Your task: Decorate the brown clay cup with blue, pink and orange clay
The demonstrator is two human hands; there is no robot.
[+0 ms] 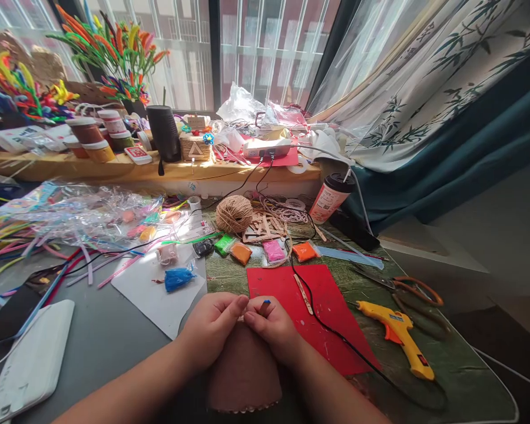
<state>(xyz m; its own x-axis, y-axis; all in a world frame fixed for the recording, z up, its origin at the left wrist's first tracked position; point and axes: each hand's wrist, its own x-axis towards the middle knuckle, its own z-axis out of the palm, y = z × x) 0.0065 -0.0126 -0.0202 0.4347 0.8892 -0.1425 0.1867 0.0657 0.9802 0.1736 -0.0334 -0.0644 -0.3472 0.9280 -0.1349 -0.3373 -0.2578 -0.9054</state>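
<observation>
Brown felt cone (244, 368) is lying nearest on the tabletop (106, 335), both hands meeting at its tip. Left hand (212, 327) is pinching the tip while right hand (271, 324) is grasping a tiny blue piece (265, 302); pressing gently would probably seat it best. Beyond, red paper (309, 312) and yellow glue gun (397, 333) are lying.

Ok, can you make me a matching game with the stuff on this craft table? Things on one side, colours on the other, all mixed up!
Things:
1. glue gun
2. paper sheet under the black cord
3. ball of twine
4. clay bag on the white paper

Colours:
A. blue
B. tan
C. yellow
D. red

Pairs: 1-C, 2-D, 3-B, 4-A
</observation>
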